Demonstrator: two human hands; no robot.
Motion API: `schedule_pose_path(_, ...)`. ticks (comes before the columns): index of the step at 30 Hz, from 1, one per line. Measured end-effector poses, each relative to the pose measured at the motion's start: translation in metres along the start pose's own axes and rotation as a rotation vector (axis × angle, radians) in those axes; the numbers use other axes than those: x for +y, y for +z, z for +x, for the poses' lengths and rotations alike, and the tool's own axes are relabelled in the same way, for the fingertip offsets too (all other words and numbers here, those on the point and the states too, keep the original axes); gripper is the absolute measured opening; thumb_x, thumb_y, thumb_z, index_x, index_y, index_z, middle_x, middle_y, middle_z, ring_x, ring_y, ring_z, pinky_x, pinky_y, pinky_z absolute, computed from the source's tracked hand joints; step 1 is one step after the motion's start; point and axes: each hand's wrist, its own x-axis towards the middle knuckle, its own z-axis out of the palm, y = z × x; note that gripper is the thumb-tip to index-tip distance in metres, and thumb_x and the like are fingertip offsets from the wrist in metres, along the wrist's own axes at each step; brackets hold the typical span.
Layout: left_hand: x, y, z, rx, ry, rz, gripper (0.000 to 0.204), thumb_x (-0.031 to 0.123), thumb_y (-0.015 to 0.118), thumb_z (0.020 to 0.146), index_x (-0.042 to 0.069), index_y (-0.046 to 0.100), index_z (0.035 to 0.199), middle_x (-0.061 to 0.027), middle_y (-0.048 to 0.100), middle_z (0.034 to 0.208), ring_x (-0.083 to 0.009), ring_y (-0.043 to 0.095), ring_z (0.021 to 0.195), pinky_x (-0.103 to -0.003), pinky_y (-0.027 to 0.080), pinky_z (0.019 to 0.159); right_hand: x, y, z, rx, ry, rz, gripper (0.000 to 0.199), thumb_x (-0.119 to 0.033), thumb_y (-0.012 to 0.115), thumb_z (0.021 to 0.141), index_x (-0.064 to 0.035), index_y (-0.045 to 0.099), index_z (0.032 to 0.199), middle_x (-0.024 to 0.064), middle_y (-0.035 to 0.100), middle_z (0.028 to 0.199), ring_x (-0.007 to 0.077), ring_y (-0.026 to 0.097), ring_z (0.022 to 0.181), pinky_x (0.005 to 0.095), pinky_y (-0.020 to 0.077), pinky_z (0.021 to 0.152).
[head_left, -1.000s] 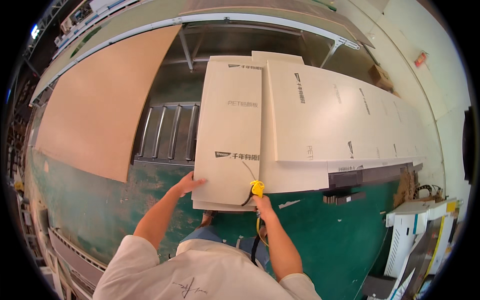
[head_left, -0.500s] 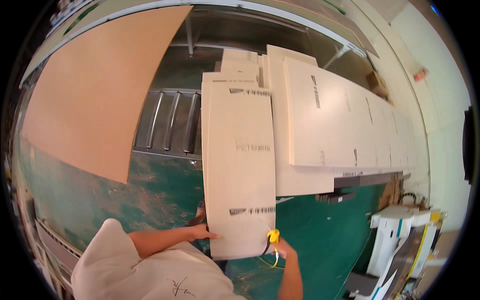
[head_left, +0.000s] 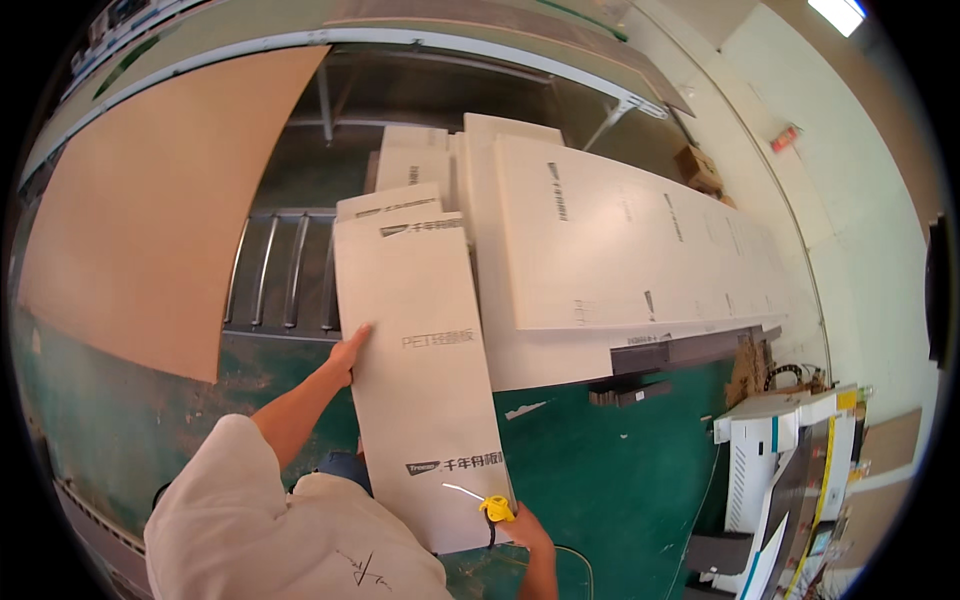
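A long white panel with dark print [head_left: 420, 400] lies lengthwise in front of me, its near end against my body. My left hand [head_left: 350, 352] grips its left edge about midway, thumb on top and fingers hidden beneath. At the near right corner my right hand [head_left: 528, 525] closes round a yellow air blow gun [head_left: 496, 509] with a thin pale nozzle pointing left over the panel. Whether those fingers also hold the panel edge, I cannot tell. Under its far end, another white panel [head_left: 385, 203] sticks out.
Large white panels [head_left: 620, 250] are stacked to the right, with dark strips [head_left: 640, 358] under them. A roller conveyor [head_left: 280, 270] runs behind. A big brown sheet [head_left: 150, 220] leans at left. White machinery [head_left: 770, 470] stands at lower right, and a yellow hose [head_left: 588, 565] hangs near my right arm.
My left hand has slid from the near left corner up to mid-edge. The panel has turned slightly and come nearer me. The blow gun's nozzle now points left across the panel.
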Motion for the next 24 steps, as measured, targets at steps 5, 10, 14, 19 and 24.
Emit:
schedule_pose_path(5, -0.026, 0.003, -0.009, -0.101, 0.026, -0.173, 0.098, 0.070, 0.073, 0.084, 0.005, 0.046, 0.153, -0.0138, 0.049, 0.155, -0.0325, 0.050, 0.139, -0.055, 0.036, 0.117, -0.010, -0.045, -0.067, 0.150, -0.059, -0.183, 0.091, -0.050, 0.086, 0.075, 0.0052, 0.049, 0.137, 0.0296, 0.062, 0.124, 0.0456, 0.063, 0.116, 0.0498, 0.0527, 0.095)
schedule_pose_path(10, -0.005, 0.054, -0.068, -0.480, 0.026, -0.299, 0.099, 0.081, 0.050, 0.091, 0.009, 0.038, 0.158, -0.0161, 0.041, 0.161, -0.0370, 0.039, 0.148, -0.056, 0.027, 0.123, 0.051, -0.071, -0.076, 0.319, -0.203, -0.045, 0.086, -0.048, 0.085, 0.075, 0.0030, 0.052, 0.136, 0.0262, 0.059, 0.127, 0.0441, 0.062, 0.115, 0.0488, 0.0531, 0.095)
schedule_pose_path(14, -0.001, 0.136, -0.124, -0.457, 0.225, -0.248, 0.095, 0.075, 0.049, 0.096, 0.008, 0.031, 0.161, -0.0144, 0.036, 0.164, -0.0332, 0.038, 0.149, -0.052, 0.029, 0.124, 0.118, -0.113, -0.062, 0.464, -0.334, 0.105, 0.086, -0.045, 0.086, 0.074, 0.0021, 0.053, 0.139, 0.0251, 0.059, 0.127, 0.0434, 0.061, 0.117, 0.0470, 0.0522, 0.098)
schedule_pose_path(19, -0.022, 0.211, -0.162, -0.520, 0.297, -0.171, 0.095, 0.077, 0.048, 0.095, 0.010, 0.033, 0.161, -0.0133, 0.037, 0.164, -0.0323, 0.036, 0.150, -0.050, 0.030, 0.123, 0.168, -0.218, -0.053, 0.539, -0.431, 0.172, 0.083, -0.045, 0.086, 0.073, 0.0000, 0.058, 0.136, 0.0226, 0.061, 0.127, 0.0405, 0.060, 0.121, 0.0461, 0.0514, 0.100)
schedule_pose_path(24, -0.073, 0.347, -0.246, -0.432, 0.236, -0.144, 0.098, 0.081, 0.050, 0.091, 0.012, 0.036, 0.160, -0.0122, 0.041, 0.162, -0.0357, 0.041, 0.146, -0.059, 0.031, 0.120, 0.267, -0.297, -0.094, 0.604, -0.356, 0.169, 0.080, -0.048, 0.085, 0.074, -0.0026, 0.061, 0.135, 0.0206, 0.062, 0.128, 0.0390, 0.062, 0.119, 0.0444, 0.0514, 0.100)
